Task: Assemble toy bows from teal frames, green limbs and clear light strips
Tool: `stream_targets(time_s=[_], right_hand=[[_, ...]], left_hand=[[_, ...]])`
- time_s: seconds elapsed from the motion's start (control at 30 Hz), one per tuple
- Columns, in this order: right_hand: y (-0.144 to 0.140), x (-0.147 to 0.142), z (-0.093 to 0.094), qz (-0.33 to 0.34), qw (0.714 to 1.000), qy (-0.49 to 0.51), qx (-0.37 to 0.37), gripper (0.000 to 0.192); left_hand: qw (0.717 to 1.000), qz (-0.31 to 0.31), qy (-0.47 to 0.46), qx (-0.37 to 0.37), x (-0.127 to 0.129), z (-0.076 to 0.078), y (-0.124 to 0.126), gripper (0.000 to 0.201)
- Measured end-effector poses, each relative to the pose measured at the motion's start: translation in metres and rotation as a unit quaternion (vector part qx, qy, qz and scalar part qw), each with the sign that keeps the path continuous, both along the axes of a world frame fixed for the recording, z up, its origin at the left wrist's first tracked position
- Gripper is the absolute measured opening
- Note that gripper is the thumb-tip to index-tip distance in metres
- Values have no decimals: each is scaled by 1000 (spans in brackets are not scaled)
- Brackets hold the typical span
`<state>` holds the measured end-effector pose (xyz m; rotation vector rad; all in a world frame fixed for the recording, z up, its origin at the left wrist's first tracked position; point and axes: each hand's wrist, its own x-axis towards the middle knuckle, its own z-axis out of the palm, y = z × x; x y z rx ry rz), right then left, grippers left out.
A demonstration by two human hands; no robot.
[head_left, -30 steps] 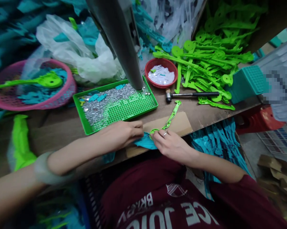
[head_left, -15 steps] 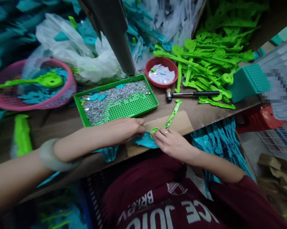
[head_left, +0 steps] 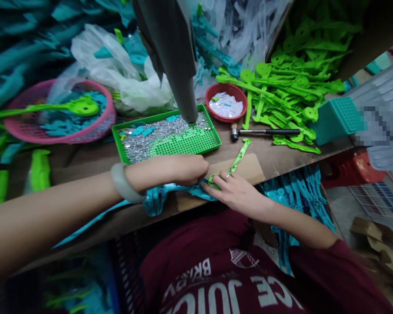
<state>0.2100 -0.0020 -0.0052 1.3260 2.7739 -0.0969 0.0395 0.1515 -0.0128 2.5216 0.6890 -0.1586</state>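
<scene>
Left hand (head_left: 179, 169) is curled into a loose fist, fingers (head_left: 199, 174) closed down on the teal part (head_left: 170, 192), pressing it to the surface (head_left: 85, 163) at the near edge. Right hand (head_left: 237, 192) lies flatter, fingers (head_left: 216, 183) spread and pinching the round end of the green arm (head_left: 235, 161), which runs up and away from the fingertips over a cardboard pad (head_left: 248, 168). The green ring sits on the teal part right between the two sets of fingers, so the two pieces look lined up; whether they are joined yet cannot be told, the joint is hidden under the fingertips. Judging by this, alignment is about done and fastening is left: the hammer (head_left: 264, 131) lies untouched beyond the right fingers, past the green arm's tip. Beyond the left fingers is a green tray (head_left: 212, 135) with small metal bits, and a grey post (head_left: 179, 65) comes down at its far edge. A red bowl (head_left: 216, 89) of white pieces stands further back, a heap of green arms (head_left: 288, 83) to the right of it, a pink basket (head_left: 107, 117) far left of the left wrist. Teal box (head_left: 336, 117) far right. Nothing sits between the fingers and the hammer except the green arm itself; more teal parts hang below the surface edge near the right forearm.
</scene>
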Motion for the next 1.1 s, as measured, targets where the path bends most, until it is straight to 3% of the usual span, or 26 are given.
stream_targets(time_s=[0.1,0.23,0.37,0.53,0.63,0.73,0.83,0.9,0.93,0.97,1.03,1.1], right_hand=[[4,0,1,-10,1000,-4,-11,42],[11,0,4,-21,999,5,-47,40],[13,-1,2,-14,999,15,-45,36],[1,-5,-8,10,997,1,73,22],[-10,-4,-17,26,987,28,155,23],[-6,9,-18,67,982,77,162,29],[43,40,3,101,982,149,55,29],[106,68,28,-6,983,181,37,20],[144,82,41,-120,975,176,67,16],[184,94,54,-186,962,173,98,15],[257,115,70,-256,946,165,115,20],[312,131,70,-291,940,153,92,20]], left_hand=[[989,-121,71,-51,9,10,1,22],[978,-163,125,-39,20,15,-1,19],[981,-133,134,33,27,20,-12,15],[975,-73,86,190,3,27,-63,18],[927,-31,-95,360,-25,7,-101,31],[910,43,-183,369,-47,-20,-126,42],[911,73,-204,350,-54,-39,-135,40],[914,77,-198,345,-53,-47,-137,35],[917,78,-192,342,-52,-49,-138,33],[920,77,-183,338,-52,-51,-138,33],[928,71,-154,331,-51,-51,-140,34],[930,48,-122,345,-51,-47,-142,35]])
